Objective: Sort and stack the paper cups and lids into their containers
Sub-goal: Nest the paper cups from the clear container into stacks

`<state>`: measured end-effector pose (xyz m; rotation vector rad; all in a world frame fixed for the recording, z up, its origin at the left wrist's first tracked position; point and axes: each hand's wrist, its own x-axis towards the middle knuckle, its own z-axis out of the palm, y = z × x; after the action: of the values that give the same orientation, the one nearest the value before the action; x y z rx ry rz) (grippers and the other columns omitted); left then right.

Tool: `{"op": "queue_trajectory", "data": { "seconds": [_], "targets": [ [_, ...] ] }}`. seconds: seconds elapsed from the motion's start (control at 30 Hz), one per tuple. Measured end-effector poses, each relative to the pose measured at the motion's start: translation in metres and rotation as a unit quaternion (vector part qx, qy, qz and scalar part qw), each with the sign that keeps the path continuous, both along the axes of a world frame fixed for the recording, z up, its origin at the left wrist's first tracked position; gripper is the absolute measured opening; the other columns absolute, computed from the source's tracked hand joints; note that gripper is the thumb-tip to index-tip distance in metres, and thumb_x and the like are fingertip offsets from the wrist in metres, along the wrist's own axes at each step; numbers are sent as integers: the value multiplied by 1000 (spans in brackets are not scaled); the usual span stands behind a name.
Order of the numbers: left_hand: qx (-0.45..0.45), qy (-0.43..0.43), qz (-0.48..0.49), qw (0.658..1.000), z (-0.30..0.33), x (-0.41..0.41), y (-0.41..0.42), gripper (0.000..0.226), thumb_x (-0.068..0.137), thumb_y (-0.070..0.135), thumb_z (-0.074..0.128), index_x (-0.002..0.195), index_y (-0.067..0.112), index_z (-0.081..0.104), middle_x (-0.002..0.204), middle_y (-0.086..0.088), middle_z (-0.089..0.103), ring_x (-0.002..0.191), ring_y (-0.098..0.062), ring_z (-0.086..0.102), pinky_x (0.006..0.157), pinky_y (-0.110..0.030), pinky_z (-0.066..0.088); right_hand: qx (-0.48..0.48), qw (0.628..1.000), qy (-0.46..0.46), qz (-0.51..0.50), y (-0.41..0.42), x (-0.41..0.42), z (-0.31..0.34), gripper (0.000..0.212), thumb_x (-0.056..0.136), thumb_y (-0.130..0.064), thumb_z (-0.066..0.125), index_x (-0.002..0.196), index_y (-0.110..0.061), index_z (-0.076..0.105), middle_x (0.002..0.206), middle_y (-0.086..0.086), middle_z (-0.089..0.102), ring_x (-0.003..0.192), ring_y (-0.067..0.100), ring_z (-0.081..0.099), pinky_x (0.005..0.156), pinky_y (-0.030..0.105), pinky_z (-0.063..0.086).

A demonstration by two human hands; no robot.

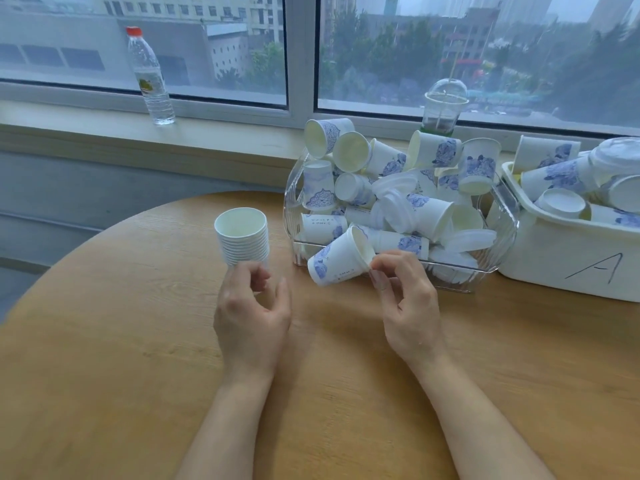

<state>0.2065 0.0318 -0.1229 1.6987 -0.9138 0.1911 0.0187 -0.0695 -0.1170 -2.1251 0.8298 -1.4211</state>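
Note:
My left hand point(251, 315) grips the bottom of a nested stack of white paper cups point(242, 237), held upright over the table. My right hand point(405, 299) pinches the rim of a single white cup with blue flower print point(334, 263), tilted on its side with its mouth to the right. Just behind it stands a clear plastic bin point(507, 223) heaped with several loose printed cups and translucent lids point(396, 185). A white bin marked "A" point(554, 258) at the right holds more cups and lids.
The round wooden table point(138, 358) ends in a curved edge at the left. On the window sill stand a water bottle with a red cap point(150, 77) and a clear domed cup with a straw point(443, 105).

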Motion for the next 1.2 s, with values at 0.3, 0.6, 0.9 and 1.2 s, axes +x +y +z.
{"op": "queue_trajectory", "data": {
  "seconds": [0.3, 0.6, 0.9, 1.2],
  "targets": [
    [71, 129, -9, 989, -1, 46, -11, 73, 79, 24, 90, 139, 16, 49, 122, 0, 63, 103, -23, 65, 94, -46, 55, -22, 999, 33, -4, 2, 1, 1, 13, 104, -22, 57, 105, -16, 69, 111, -7, 58, 96, 12, 64, 78, 40, 56],
    [75, 121, -42, 989, 1, 63, -62, 69, 79, 20, 91, 137, 15, 52, 119, 1, 64, 100, -22, 66, 92, -44, 56, -36, 998, 47, -8, -3, 7, -2, 10, 103, -17, 62, 104, -14, 71, 112, -7, 58, 101, 8, 62, 81, 29, 54],
    [30, 104, -23, 994, -2, 62, -60, 71, 83, 22, 87, 143, 16, 48, 126, 1, 56, 103, -17, 59, 95, -46, 55, -40, 998, 43, -5, -4, 8, -3, 9, 102, -13, 63, 104, -12, 71, 112, -4, 59, 101, 10, 63, 81, 28, 55],
    [-46, -26, -169, 984, 15, -19, -43, 42, 94, 45, 68, 123, 15, 60, 111, 6, 63, 101, -13, 61, 92, -29, 50, -43, 998, 18, -42, -3, 3, 2, 10, 103, -3, 59, 107, -10, 64, 117, -4, 56, 106, 11, 60, 86, 25, 50]
  ]
}}
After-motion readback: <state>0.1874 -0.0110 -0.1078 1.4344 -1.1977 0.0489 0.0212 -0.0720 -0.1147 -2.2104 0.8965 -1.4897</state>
